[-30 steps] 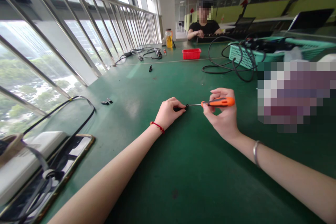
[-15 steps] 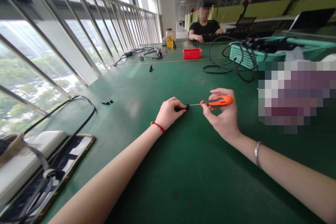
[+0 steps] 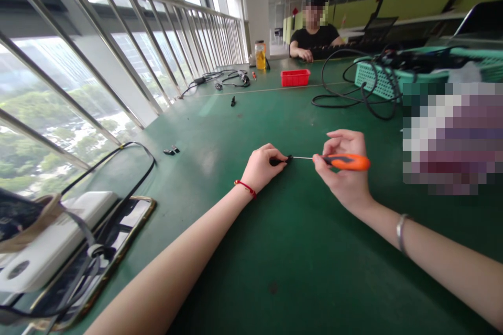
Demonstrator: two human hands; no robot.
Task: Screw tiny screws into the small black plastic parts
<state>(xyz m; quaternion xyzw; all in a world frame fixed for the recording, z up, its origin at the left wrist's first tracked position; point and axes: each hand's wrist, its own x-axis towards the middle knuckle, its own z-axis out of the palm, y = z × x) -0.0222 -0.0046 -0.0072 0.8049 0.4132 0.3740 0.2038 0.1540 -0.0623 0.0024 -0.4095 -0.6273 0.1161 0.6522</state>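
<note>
My left hand [image 3: 262, 167] is closed round a small black part [image 3: 283, 160] and holds it down on the green table [image 3: 298, 261]. My right hand [image 3: 342, 170] grips an orange-handled screwdriver [image 3: 346, 161] that lies level. Its thin metal shaft points left and its tip meets the black part. A red string bracelet sits on my left wrist and a silver bangle on my right.
A phone and white power bank with a black cable [image 3: 58, 251] lie at the near left. Two small black bits [image 3: 172, 151] lie beside the window rail. Farther off are a red tray [image 3: 295, 77], a teal basket with cables [image 3: 377, 81], a yellow jar [image 3: 260, 56] and a seated person [image 3: 314, 36].
The view has shifted slightly. My right hand has turned the screwdriver handle, its far end now a little lower and farther right. My left hand still holds the black part.
</note>
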